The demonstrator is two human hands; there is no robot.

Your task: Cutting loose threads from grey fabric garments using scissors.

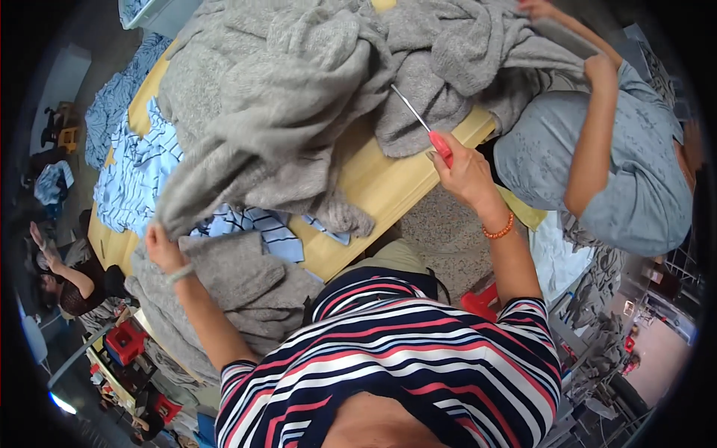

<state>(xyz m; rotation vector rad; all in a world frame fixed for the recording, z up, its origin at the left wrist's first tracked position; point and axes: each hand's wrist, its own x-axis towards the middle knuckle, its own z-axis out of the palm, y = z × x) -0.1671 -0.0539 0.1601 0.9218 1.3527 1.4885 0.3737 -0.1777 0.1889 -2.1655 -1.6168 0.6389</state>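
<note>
My left hand (164, 250) is closed on the edge of a grey knit garment (284, 112), drawing a stretch of it toward me from the heap on the table. Wrapped in my right hand (467, 175) is the red handle of a tool with a long thin metal shaft (411, 108). It looks like a screwdriver, but its exact kind is unclear. Its shaft points up and left, and the tip is by the folds of the grey knitwear. Below my left hand lies another pile of grey knit (231, 291).
A pale wooden table (388, 187) carries the heap. Blue striped fabric (138, 175) lies at its left side and under the grey knit. On the right, a co-worker in a grey-blue top (597, 157) stretches grey knitwear. A red stool (482, 299) is near my right side.
</note>
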